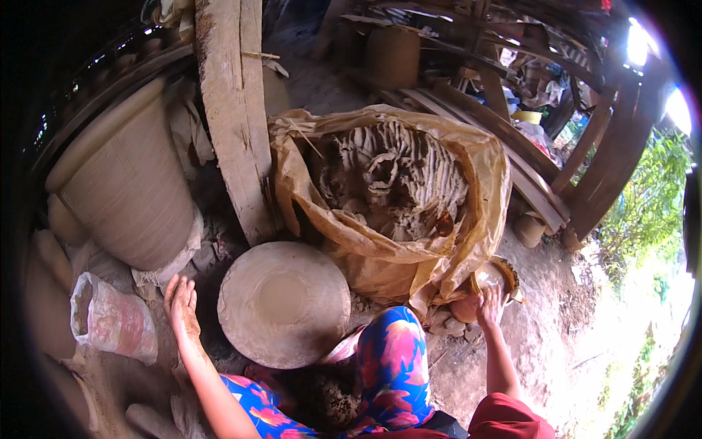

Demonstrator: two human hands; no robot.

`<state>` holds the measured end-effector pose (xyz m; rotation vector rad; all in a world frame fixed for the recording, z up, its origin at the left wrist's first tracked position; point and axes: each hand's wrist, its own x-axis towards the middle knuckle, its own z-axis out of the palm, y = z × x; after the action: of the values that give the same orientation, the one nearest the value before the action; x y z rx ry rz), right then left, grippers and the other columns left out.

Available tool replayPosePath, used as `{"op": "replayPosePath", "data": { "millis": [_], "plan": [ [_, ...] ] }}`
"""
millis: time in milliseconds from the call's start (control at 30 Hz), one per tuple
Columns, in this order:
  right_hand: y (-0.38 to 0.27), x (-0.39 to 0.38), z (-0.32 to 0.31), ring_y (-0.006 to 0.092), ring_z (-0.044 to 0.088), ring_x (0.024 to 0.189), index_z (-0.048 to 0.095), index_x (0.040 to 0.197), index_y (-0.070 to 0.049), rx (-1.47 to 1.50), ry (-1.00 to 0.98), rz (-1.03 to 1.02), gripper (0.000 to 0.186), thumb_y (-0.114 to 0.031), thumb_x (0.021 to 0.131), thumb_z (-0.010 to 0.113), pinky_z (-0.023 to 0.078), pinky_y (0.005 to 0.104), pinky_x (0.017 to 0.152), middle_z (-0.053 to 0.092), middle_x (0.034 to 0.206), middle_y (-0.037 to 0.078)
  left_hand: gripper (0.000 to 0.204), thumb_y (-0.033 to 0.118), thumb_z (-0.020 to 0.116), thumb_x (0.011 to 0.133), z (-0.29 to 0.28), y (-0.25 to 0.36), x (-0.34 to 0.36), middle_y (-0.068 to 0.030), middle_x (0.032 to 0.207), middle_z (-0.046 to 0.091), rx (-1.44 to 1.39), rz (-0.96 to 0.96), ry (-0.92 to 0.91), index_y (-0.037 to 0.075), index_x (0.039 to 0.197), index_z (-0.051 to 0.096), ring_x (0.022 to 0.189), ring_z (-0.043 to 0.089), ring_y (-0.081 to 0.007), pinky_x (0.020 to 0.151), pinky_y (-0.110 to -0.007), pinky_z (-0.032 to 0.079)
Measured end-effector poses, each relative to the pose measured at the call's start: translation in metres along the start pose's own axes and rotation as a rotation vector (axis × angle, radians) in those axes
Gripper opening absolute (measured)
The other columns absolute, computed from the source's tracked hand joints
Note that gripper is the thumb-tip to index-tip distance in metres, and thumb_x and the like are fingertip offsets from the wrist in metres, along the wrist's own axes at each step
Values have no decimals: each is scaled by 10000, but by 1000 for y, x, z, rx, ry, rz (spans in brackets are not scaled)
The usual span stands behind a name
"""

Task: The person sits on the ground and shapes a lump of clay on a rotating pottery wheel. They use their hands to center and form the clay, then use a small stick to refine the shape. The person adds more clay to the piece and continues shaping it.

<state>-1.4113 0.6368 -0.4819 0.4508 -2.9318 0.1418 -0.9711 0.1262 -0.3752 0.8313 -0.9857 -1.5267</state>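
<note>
My left hand [181,306] is held out beside the left edge of a round, clay-smeared potter's wheel [329,322], fingers stretched and smudged with clay. Nothing is in it. On the right, my right hand [491,307] reaches to the near rim of a small pot [463,310] with pale liquid-looking contents; its fingers look extended, though their tips are hard to make out. Between and beyond my hands, a heap of grey-brown clay [431,164] with a ridged surface lies in a crumpled yellowish plastic sheet [486,172]. A damp-looking round patch marks the wheel's middle.
A large clay pot [128,179] stands at the left, with a white-and-red sack [113,318] in front. A thick wooden post [234,110] rises behind the wheel. Planks [504,146] lean at the back right, near a small round pot [528,230]. My patterned knee [395,366] borders the wheel.
</note>
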Motion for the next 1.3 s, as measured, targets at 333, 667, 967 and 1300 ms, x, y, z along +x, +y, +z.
{"op": "replayPosePath", "data": {
  "millis": [333, 667, 967, 1300],
  "plan": [
    [9, 25, -72, 346, 560, 535, 611, 691, -36, 115, 162, -11, 120, -143, 689, 559, 458, 396, 523, 576, 623, 171, 404, 133, 586, 779, -10, -4, 4, -95, 1161, 470, -99, -67, 86, 160, 1152, 434, 1024, 487, -211, 881, -311, 342],
    [-265, 203, -192, 291, 277, 1212, 501, 1133, -53, 71, 383, -423, 470, -373, 863, 290, 103, 523, 1003, 403, 1247, 136, 381, 147, 591, 780, 14, -12, 0, -70, 1110, 505, -31, -36, 159, 167, 1133, 448, 967, 511, -165, 831, -276, 366],
    [-311, 251, -188, 297, 314, 1187, 574, 1054, -70, -196, 259, -393, 444, -318, 828, 284, 103, 508, 1016, 494, 1163, 132, 424, 138, 595, 780, 36, -12, -10, -45, 1058, 517, 83, -53, 120, 117, 1168, 425, 926, 518, -136, 823, -277, 367],
    [-317, 265, -185, 305, 460, 1022, 647, 891, -75, -177, 196, -443, 376, -308, 774, 376, 221, 452, 968, 567, 1027, 140, 433, 152, 599, 779, 49, -5, -15, -67, 1102, 487, 139, -27, 64, 100, 1174, 430, 989, 490, -182, 871, -310, 353]
  ]
}}
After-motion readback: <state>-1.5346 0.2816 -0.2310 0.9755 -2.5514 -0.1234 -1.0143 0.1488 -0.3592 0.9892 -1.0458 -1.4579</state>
